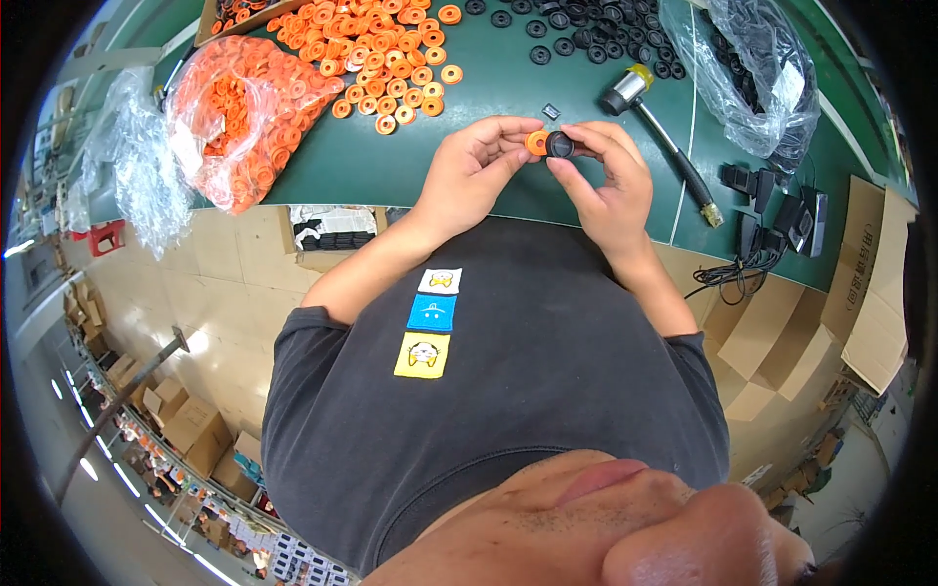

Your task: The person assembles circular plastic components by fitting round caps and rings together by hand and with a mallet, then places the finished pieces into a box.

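Between the fingertips of my left hand (476,171) is a small round orange plastic part (535,143) with a hole in its middle. My right hand (611,179) pinches a round black cap-like part (560,145) between thumb and fingers. The two parts are side by side, close together above the near edge of the green table (381,161); whether they touch I cannot tell. Just beyond my fingers lies a tiny dark rectangular piece (551,111).
Loose orange rings (386,68) and a clear bag of orange parts (244,127) lie left. Black round parts (596,34) are spread at the far side. A hammer (664,137), a plastic bag (757,78), and black adapters with cables (777,220) lie right. Cardboard boxes (767,332) stand below.
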`<state>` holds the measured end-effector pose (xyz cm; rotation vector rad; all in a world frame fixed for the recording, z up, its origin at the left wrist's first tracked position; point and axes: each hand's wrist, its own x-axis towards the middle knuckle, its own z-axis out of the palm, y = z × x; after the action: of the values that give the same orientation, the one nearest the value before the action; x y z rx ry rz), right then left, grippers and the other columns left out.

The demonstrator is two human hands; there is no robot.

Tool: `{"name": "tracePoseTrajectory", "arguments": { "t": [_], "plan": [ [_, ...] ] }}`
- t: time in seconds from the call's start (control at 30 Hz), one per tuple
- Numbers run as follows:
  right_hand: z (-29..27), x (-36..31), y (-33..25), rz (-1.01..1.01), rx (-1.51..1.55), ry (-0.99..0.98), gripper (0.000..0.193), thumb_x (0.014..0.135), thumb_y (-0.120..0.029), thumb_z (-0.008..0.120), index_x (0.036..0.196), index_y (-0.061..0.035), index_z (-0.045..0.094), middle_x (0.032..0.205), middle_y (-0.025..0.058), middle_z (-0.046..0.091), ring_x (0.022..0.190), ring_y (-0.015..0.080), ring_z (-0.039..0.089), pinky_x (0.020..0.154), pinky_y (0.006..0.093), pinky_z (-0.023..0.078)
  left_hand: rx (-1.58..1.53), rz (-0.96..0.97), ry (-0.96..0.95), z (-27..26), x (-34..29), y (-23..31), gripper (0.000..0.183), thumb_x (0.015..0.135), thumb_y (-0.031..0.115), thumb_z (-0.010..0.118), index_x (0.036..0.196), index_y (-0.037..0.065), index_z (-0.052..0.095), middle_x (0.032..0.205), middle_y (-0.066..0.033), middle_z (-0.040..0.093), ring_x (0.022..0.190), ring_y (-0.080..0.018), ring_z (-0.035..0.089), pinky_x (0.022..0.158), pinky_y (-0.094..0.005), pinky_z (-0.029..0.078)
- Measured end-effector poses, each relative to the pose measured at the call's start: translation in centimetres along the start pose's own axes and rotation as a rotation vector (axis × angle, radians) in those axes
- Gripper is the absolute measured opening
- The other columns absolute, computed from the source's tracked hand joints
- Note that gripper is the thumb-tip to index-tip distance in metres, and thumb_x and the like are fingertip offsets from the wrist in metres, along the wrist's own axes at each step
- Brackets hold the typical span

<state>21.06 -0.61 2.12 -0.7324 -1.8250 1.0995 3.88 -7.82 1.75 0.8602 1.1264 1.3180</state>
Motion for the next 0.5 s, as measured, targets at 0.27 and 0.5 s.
{"name": "tracePoseTrajectory", "arguments": {
  "t": [0.27,0.5],
  "plan": [
    [-0.04,0.19,0.25,-0.019,-0.057,-0.055,0.036,0.076,0.000,0.081,0.110,-0.0011,0.070,0.100,0.0113,0.067,0.087,0.0206,0.067,0.076,0.0299,0.055,0.015,-0.027,-0.040,-0.09,0.00,-0.08,0.032,0.098,-0.004,0.056,0.130,-0.005,0.057,0.118,-0.0101,0.067,0.110,-0.0150,0.064,0.098,-0.0286,0.051],
    [-0.09,0.35,0.19,-0.096,-0.172,-0.095,0.036,0.073,-0.001,0.082,0.107,-0.0014,0.071,0.099,0.0119,0.067,0.088,0.0253,0.067,0.076,0.0319,0.055,0.051,-0.024,-0.015,-0.29,-0.10,-0.44,0.030,0.098,-0.004,0.055,0.128,-0.003,0.059,0.113,-0.0088,0.068,0.104,-0.0122,0.064,0.092,-0.0267,0.051]
  ]
}}
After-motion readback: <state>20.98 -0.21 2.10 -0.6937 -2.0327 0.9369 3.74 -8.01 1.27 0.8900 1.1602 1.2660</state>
